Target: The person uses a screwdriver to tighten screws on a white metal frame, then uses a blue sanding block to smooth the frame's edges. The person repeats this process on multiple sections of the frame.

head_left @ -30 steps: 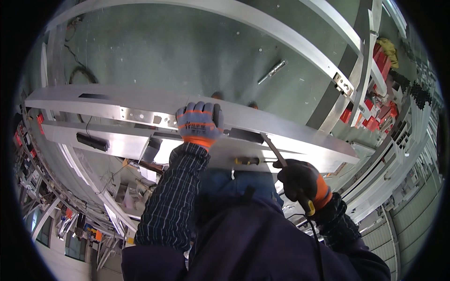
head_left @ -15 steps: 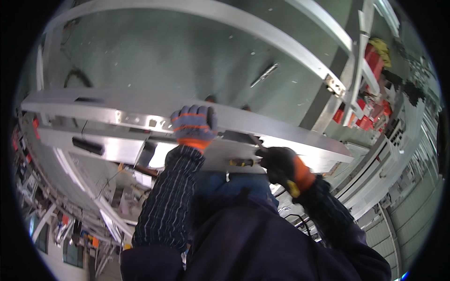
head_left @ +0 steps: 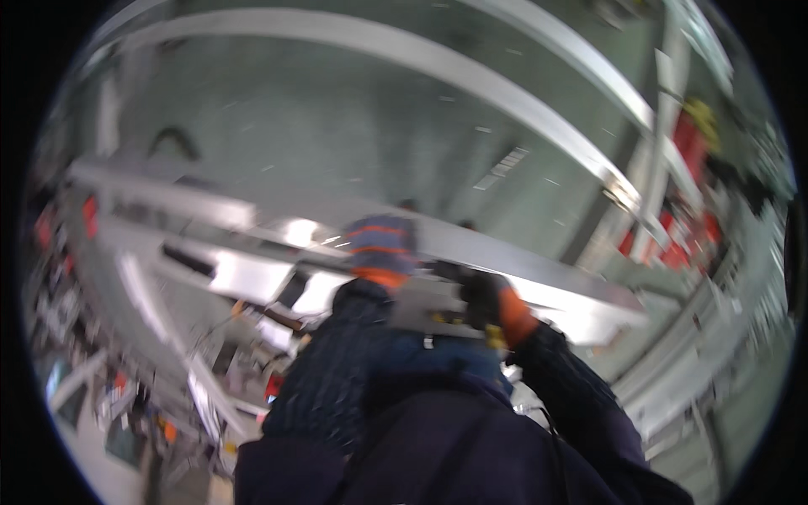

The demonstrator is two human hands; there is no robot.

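My left hand (head_left: 384, 242), in a grey glove with orange bands, is curled over the edge of a long silvery metal beam (head_left: 539, 273) lying across in front of me. Close on its right is my right hand (head_left: 486, 301), in a dark glove with an orange cuff. It is closed round a hand tool whose yellow end (head_left: 495, 338) shows below the fist; the tool's front part is blurred. Beside the right fist, a yellow-and-black handle (head_left: 448, 318) lies on a grey metal plate (head_left: 412, 303) close to my body.
Further off, a curved-looking pale frame bar (head_left: 404, 46) spans the view above the green floor (head_left: 286, 109). Silvery strips (head_left: 502, 167) lie on that floor. Red items (head_left: 677, 240) stand at the right. Crowded shelves or benches (head_left: 109, 370) run along the left.
The view has shifted and blurred. My right hand has come closer to my left hand, toward the beam, with the yellow-ended tool still in it. My left hand stays on the beam.
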